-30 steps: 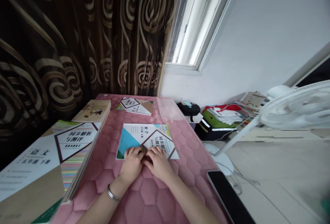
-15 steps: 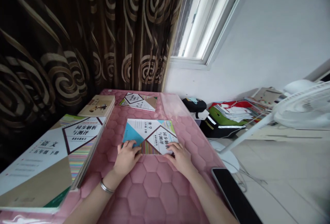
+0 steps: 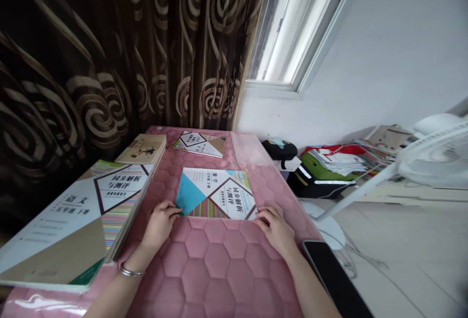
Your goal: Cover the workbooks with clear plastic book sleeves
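A thin workbook (image 3: 215,193) with a blue, white and striped cover lies flat in the middle of the pink quilted table (image 3: 219,259). My left hand (image 3: 160,223), with a bracelet on the wrist, touches its near left corner with curled fingers. My right hand (image 3: 277,228) touches its near right corner, fingertips at the edge. Neither hand lifts the book.
A stack of large workbooks (image 3: 76,220) sits at the left edge, a smaller book (image 3: 144,149) behind it, and another workbook (image 3: 200,143) at the far end. A dark phone (image 3: 334,279) lies at the right edge. A white fan (image 3: 431,154) and piled papers (image 3: 336,159) are beyond.
My hands have slid apart from the middle of the workbook's near edge to its two near corners. The view has also shifted slightly.
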Tool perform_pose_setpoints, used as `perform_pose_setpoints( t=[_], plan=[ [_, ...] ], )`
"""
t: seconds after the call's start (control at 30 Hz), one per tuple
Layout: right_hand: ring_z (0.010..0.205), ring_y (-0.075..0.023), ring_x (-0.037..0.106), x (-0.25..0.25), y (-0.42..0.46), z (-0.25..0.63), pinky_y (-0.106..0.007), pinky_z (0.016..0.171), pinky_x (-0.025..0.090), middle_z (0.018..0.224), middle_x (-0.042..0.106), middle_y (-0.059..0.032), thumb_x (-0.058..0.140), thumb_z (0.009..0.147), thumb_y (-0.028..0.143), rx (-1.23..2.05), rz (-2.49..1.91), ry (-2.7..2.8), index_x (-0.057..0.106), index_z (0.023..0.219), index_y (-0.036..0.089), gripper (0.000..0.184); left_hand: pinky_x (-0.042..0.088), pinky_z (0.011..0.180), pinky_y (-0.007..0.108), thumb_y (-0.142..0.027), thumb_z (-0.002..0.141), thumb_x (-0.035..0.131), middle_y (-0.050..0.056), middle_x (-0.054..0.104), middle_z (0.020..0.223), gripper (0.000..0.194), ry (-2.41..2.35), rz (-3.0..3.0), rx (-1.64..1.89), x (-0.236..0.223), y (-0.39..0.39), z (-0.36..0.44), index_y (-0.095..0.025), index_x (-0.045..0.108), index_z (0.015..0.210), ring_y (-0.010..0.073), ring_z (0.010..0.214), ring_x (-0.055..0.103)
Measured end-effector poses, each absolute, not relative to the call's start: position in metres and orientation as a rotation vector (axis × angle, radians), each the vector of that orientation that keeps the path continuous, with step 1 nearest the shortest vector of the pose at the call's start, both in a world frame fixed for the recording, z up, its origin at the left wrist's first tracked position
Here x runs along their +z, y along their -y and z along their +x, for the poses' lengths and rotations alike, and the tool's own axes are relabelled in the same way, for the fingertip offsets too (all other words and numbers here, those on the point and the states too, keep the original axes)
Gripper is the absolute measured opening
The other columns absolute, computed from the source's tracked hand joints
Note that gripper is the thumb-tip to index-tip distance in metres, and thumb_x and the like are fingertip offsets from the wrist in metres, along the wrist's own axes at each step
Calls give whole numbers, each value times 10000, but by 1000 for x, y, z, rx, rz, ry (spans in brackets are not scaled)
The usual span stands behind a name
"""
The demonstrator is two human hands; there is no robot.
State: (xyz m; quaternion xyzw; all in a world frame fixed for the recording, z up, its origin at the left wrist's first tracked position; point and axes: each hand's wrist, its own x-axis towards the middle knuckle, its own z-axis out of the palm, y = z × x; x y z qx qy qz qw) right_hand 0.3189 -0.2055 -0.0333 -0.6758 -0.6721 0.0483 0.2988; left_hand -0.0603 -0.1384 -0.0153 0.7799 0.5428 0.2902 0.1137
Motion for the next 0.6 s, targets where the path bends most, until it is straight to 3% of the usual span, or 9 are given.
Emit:
perform_pose_setpoints(
  t=[0.23,0.33,0.43,0.6],
  plan=[
    [1051,-223,566,-39,206,326,-372,878,484,1098,635,-37,537,855,348,90,-1758,1801,654,833,269,143,516,866,317,-67,798,500,26,692,983,337,-1524,2180,916,-19,139,-69,-261,765,876,161,910,649],
    [1105,-267,520,-29,208,317,-427,919,454,1147,618,-70,570,843,392,-26,-1777,1862,659,843,253,165,478,905,414,-78,815,505,57,674,1090,319,-1720,2299,784,-5,151,-60,-254,762,884,217,995,609],
    [1112,-309,496,-12,207,286,-476,901,431,1219,592,-101,594,839,449,-84,-1809,1986,659,881,238,225,386,957,549,-179,818,596,71,609,1262,180,-1847,2462,645,10,163,-40,-258,749,871,299,1110,532],
    [1167,-336,466,6,191,211,-484,913,402,1252,585,-120,616,853,445,-3,-1721,2174,642,938,210,251,330,982,545,-236,832,635,78,601,1254,124,-1631,2615,538,18,165,9,-244,719,924,287,1152,496]
  ],
)
